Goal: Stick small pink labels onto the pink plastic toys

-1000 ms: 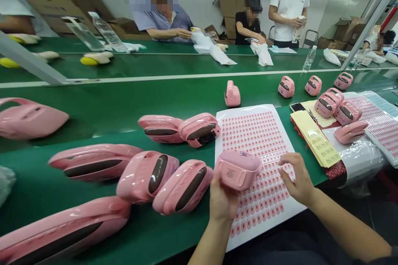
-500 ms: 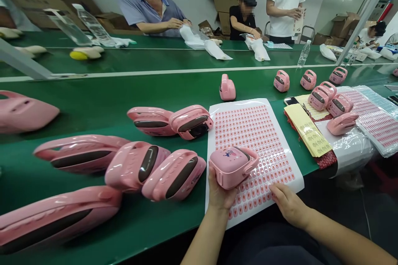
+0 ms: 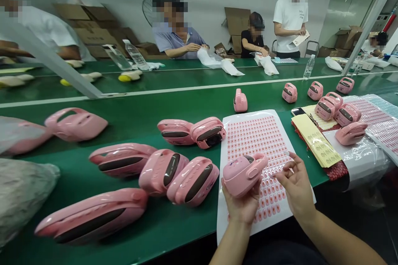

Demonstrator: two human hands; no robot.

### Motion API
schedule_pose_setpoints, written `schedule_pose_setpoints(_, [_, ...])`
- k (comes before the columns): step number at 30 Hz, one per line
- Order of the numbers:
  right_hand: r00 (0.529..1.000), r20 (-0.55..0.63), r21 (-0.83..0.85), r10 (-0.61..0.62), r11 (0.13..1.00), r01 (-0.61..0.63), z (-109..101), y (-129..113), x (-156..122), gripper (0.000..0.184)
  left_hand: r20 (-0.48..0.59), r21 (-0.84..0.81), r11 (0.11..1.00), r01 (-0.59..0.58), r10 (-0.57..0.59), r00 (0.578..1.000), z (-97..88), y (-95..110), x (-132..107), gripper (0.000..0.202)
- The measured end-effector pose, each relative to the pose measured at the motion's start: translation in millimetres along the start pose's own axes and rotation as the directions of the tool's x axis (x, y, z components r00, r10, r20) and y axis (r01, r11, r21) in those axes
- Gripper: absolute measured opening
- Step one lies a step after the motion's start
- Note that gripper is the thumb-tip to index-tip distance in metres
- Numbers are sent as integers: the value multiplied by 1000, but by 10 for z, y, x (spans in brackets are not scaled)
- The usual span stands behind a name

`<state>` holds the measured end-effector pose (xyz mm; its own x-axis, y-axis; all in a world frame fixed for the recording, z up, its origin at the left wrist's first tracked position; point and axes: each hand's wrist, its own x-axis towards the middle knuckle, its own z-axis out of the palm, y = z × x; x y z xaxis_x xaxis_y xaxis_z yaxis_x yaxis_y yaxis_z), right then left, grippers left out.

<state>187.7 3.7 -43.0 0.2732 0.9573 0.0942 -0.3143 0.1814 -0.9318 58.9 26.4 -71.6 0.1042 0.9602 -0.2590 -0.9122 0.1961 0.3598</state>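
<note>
My left hand (image 3: 241, 207) holds a pink handled case (image 3: 241, 178) from below, tilted, its printed lid up and its loop handle toward the right. The case is above a white sheet of small red-and-pink stickers (image 3: 248, 140). To its right, my right hand (image 3: 295, 182) is raised over the sheet, thumb and fingers pinched on what looks like a small pale sticker, partly hidden by the fingertips. Nearby on the green table, several more pink cases (image 3: 192, 182) with dark windows lie to the left.
More pink cases (image 3: 329, 105) sit at right, by yellow label sheets (image 3: 317, 140) and plastic-covered sticker sheets (image 3: 382, 120). A plastic-wrapped bundle (image 3: 21, 194) is at left. Behind a white rail stand a water bottle (image 3: 309, 67) and a slanted post (image 3: 59, 58). Co-workers handle white bags opposite.
My right hand has lifted off the sheet's lower edge and moved up beside the case. My left hand has tilted and turned the case. The view has swung left.
</note>
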Motion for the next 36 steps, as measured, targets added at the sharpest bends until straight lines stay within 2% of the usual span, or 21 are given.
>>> schedule_pose_setpoints(3, [1000,-22,83,-15,996,17,292,-15,59,52,18,-48,999,20,-20,1000,18,-37,-38,43])
schedule_pose_setpoints(5, [1000,-7,98,6,995,-5,398,13,66,53,-1,-86,996,35,-35,999,30,-40,-48,39])
schedule_pose_setpoints(13, [998,-47,75,-35,996,38,479,85,64,52,41,-161,985,68,-62,997,82,-25,-45,44])
schedule_pose_setpoints(15, [997,-59,79,-40,996,45,500,91,56,50,99,-178,981,77,-60,993,62,-24,-38,44])
schedule_pose_setpoints(17, [996,-69,82,-51,995,57,527,94,45,47,211,-201,975,91,-47,976,30,-21,-27,39])
schedule_pose_setpoints(21, [991,-84,88,-103,990,110,575,128,19,41,450,-271,952,142,-5,893,-29,-15,1,37])
schedule_pose_setpoints(24, [973,-90,-9,-213,977,214,569,192,8,35,500,-324,929,181,5,866,-50,-18,7,41])
schedule_pose_setpoints(26, [921,-75,-171,-382,915,366,537,230,13,32,510,-328,924,198,-2,860,-55,-20,1,41])
schedule_pose_setpoints(27, [870,-49,-263,-490,847,462,514,240,22,31,514,-322,925,201,-8,857,-56,-20,-5,39])
schedule_pose_setpoints(30, [634,119,-432,-764,535,726,439,226,71,39,520,-296,933,205,-23,854,-49,-14,-23,37])
schedule_pose_setpoints(32, [500,248,-432,-829,368,824,395,195,112,50,524,-286,935,208,-29,851,-40,-6,-33,38])
schedule_pose_setpoints(33, [459,297,-418,-837,318,851,379,180,131,54,528,-282,936,211,-32,848,-34,-2,-36,38])
schedule_pose_setpoints(34, [439,326,-404,-837,296,865,366,168,145,55,531,-280,937,211,-31,847,-27,1,-39,37])
schedule_pose_setpoints(35, [446,331,-392,-831,309,867,358,159,155,54,533,-278,938,207,-29,846,-20,4,-40,37])
schedule_pose_setpoints(36, [488,314,-383,-814,362,850,355,151,160,51,532,-275,940,200,-25,846,-12,7,-41,36])
